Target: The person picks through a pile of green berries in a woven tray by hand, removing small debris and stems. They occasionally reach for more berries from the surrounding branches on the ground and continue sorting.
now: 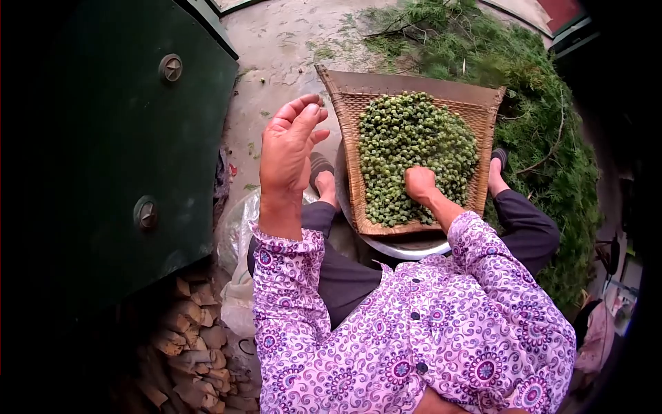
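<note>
A woven winnowing basket (353, 181) rests on a round metal basin (407, 250) between my knees. Heaped inside it are many small round green seed cones (407, 131). My right hand (420, 183) is closed like a fist at the lower middle of the heap, touching the cones; whatever its fingers hold is hidden. Raised to the left of the basket, my left hand (293, 148) has loosely bent fingers with gaps between them. I see nothing in it.
Cut green conifer branches (565, 186) are piled along the right and far side. At left stands a dark green metal door (138, 138). Below it are stacked curved tiles (196, 345), near a clear plastic bag (238, 234). Concrete floor (276, 41) shows beyond.
</note>
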`<action>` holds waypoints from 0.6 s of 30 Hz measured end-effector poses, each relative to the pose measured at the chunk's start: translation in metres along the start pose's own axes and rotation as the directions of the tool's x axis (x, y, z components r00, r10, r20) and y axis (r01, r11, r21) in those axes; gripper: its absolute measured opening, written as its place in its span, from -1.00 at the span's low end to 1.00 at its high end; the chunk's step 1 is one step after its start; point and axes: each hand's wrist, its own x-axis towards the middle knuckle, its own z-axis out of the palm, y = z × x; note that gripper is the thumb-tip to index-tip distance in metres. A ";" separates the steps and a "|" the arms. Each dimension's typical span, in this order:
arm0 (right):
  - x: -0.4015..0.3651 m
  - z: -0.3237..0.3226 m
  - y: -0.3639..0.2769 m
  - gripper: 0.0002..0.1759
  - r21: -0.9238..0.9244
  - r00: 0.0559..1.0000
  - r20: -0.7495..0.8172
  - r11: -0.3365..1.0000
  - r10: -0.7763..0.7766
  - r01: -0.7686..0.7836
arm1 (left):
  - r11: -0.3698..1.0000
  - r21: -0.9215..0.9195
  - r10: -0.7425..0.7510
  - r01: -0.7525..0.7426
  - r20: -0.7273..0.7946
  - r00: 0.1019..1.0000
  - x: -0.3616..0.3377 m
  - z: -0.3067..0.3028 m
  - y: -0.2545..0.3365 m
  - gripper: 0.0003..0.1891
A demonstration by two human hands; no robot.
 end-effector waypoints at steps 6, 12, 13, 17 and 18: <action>-0.004 -0.004 0.007 -0.78 0.237 0.964 0.011 0.936 0.265 -0.260 | 1.000 -0.004 -0.003 0.003 0.028 1.000 0.001 0.004 -0.001 -0.76; 0.001 -0.009 0.037 -0.76 0.449 0.969 0.007 0.865 0.249 -0.225 | 1.000 -0.019 -0.012 0.013 0.051 0.999 0.000 0.011 -0.002 -0.77; 0.002 -0.006 0.037 -0.76 0.443 0.970 0.008 0.869 0.242 -0.221 | 0.999 -0.032 -0.002 0.004 0.062 0.998 0.000 0.014 0.000 -0.77; 0.003 0.004 0.025 -0.79 0.448 0.989 -0.009 0.885 0.144 -0.125 | 0.999 -0.038 0.029 -0.026 0.078 0.997 0.000 0.027 0.001 -0.76; 0.002 0.005 0.019 -0.81 0.449 0.996 -0.035 0.892 0.078 -0.054 | 0.999 -0.037 0.030 -0.027 0.075 0.997 0.001 0.029 0.000 -0.76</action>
